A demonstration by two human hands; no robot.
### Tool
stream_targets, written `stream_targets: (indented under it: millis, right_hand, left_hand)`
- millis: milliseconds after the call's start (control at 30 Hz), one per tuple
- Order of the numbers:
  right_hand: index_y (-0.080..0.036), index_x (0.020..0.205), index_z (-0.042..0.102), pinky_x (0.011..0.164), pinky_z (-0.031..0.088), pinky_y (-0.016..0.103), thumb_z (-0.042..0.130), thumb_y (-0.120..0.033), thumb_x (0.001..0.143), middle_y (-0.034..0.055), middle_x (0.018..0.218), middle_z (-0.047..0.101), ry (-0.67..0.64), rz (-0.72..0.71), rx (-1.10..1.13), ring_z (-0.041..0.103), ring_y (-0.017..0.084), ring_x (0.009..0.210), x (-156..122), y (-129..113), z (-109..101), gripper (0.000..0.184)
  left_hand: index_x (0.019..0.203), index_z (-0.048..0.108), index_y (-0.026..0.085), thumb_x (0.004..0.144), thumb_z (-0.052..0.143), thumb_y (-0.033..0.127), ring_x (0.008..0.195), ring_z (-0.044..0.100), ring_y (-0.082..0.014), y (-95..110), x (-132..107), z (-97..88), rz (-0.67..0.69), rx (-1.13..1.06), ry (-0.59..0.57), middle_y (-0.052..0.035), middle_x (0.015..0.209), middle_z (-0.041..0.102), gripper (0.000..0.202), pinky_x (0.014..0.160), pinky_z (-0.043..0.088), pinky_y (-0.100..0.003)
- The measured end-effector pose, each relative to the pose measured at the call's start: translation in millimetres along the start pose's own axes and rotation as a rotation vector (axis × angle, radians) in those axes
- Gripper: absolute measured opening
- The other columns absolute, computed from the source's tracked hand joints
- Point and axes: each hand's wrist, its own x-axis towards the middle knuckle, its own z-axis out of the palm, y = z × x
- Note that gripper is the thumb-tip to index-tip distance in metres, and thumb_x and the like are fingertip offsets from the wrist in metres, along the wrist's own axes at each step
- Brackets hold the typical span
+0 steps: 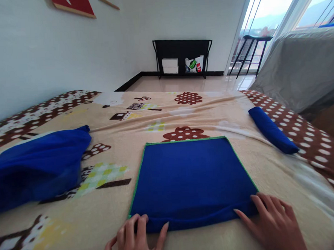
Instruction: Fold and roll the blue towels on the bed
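Observation:
A blue cloth with a green edge (191, 178) lies flat on a patterned blanket (166, 113) in front of me. Its near edge is turned up into a low fold. My left hand (133, 242) rests at the near left corner, fingers spread and touching the folded edge. My right hand (270, 224) lies at the near right corner, fingers stretched out onto the fold. Neither hand grips anything.
A heap of blue cloths (36, 168) sits at the left. A rolled blue cloth (272, 130) lies at the right. Beyond the bed stand a black shelf (182, 58) with boxes, a stool (250, 54) by the window and a covered sofa (302, 69).

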Motion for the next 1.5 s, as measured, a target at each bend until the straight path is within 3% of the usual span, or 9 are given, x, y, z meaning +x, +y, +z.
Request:
stream_targets:
  millis: [133, 200, 300, 500, 700, 800, 1100, 1300, 1500]
  right_hand:
    - [-0.017, 0.099, 0.063, 0.079, 0.039, 0.044, 0.064, -0.039, 0.087, 0.0114, 0.097, 0.067, 0.173, -0.013, 0.015, 0.058, 0.027, 0.087, 5, -25, 4, 0.025]
    - [-0.016, 0.100, 0.062, 0.081, 0.039, 0.041, 0.057, -0.021, 0.091, 0.0093, 0.094, 0.067, 0.188, -0.085, 0.142, 0.059, 0.023, 0.086, 7, -35, 6, 0.012]
    - [-0.012, 0.106, 0.061, 0.082, 0.042, 0.038, 0.045, -0.008, 0.093, 0.0094, 0.093, 0.067, 0.143, -0.111, 0.281, 0.059, 0.021, 0.086, 9, -43, 8, 0.021]
    - [-0.013, 0.107, 0.063, 0.083, 0.043, 0.036, 0.048, -0.011, 0.093, 0.0091, 0.094, 0.070, 0.169, -0.075, 0.330, 0.062, 0.020, 0.087, 14, -46, -4, 0.021]
    - [-0.016, 0.134, 0.056, 0.103, 0.038, 0.029, 0.042, -0.028, 0.098, 0.0022, 0.138, 0.057, 0.025, -0.584, 0.321, 0.048, 0.016, 0.131, 35, -76, -17, 0.040]
    - [-0.014, 0.140, 0.050, 0.107, 0.036, 0.031, 0.046, -0.047, 0.096, 0.0028, 0.145, 0.049, -0.043, -0.639, 0.301, 0.041, 0.019, 0.136, 36, -68, -14, 0.055]
    - [-0.017, 0.148, 0.039, 0.114, 0.027, 0.038, 0.050, -0.028, 0.093, 0.0039, 0.149, 0.044, -0.279, -0.518, 0.172, 0.037, 0.022, 0.140, -21, 61, -4, 0.057]
    - [-0.035, 0.141, 0.049, 0.101, 0.038, 0.043, 0.055, -0.034, 0.092, 0.0020, 0.146, 0.048, -0.261, -0.370, 0.171, 0.047, 0.028, 0.133, -32, 85, 7, 0.050]
    - [-0.042, 0.125, 0.064, 0.088, 0.046, 0.039, 0.059, -0.033, 0.090, 0.0032, 0.126, 0.062, -0.112, -0.230, 0.239, 0.062, 0.024, 0.108, -31, 93, 20, 0.037]
  left_hand:
    - [0.092, 0.066, 0.019, 0.086, 0.062, 0.027, 0.081, 0.060, -0.0255, 23, 1, 2.9, 0.044, -0.130, 0.127, -0.0101, 0.091, 0.068, 0.011, 0.074, 0.037, -0.042]
    - [0.093, 0.067, 0.019, 0.088, 0.055, 0.011, 0.083, 0.062, -0.0211, 41, 0, 5.6, 0.110, -0.330, 0.175, -0.0078, 0.090, 0.068, 0.016, 0.080, 0.041, -0.040]
    - [0.090, 0.068, 0.019, 0.088, 0.048, 0.003, 0.086, 0.065, -0.0173, 71, 0, 8.4, 0.217, -0.554, 0.191, -0.0054, 0.088, 0.070, 0.026, 0.086, 0.046, -0.034]
    - [0.108, 0.070, 0.016, 0.093, 0.040, 0.012, 0.102, 0.068, -0.0161, 89, 9, 10.0, 0.430, -0.546, 0.182, -0.0040, 0.106, 0.075, 0.035, 0.092, 0.047, -0.029]
    - [0.109, 0.070, 0.013, 0.094, 0.037, 0.010, 0.113, 0.065, -0.0150, 82, 8, 11.5, 0.468, -0.532, 0.116, -0.0044, 0.115, 0.073, 0.036, 0.109, 0.038, -0.028]
    - [0.116, 0.067, 0.013, 0.090, 0.040, 0.008, 0.119, 0.062, -0.0158, 63, 9, 9.0, 0.555, -0.501, 0.045, -0.0052, 0.122, 0.071, 0.038, 0.107, 0.041, -0.028]
    - [0.136, 0.052, 0.012, 0.088, 0.050, 0.012, 0.130, 0.053, -0.0206, -66, -2, 5.9, 0.628, -0.387, -0.188, -0.0090, 0.133, 0.064, 0.048, 0.115, 0.033, -0.036]
    - [0.137, 0.050, 0.023, 0.091, 0.045, 0.010, 0.129, 0.054, -0.0203, -94, -5, 9.2, 0.514, -0.458, -0.245, -0.0055, 0.133, 0.064, 0.049, 0.107, 0.039, -0.038]
    - [0.128, 0.059, 0.024, 0.088, 0.043, 0.009, 0.121, 0.060, -0.0190, -120, 1, 16.4, 0.713, -0.320, -0.119, -0.0055, 0.130, 0.066, 0.046, 0.101, 0.041, -0.032]
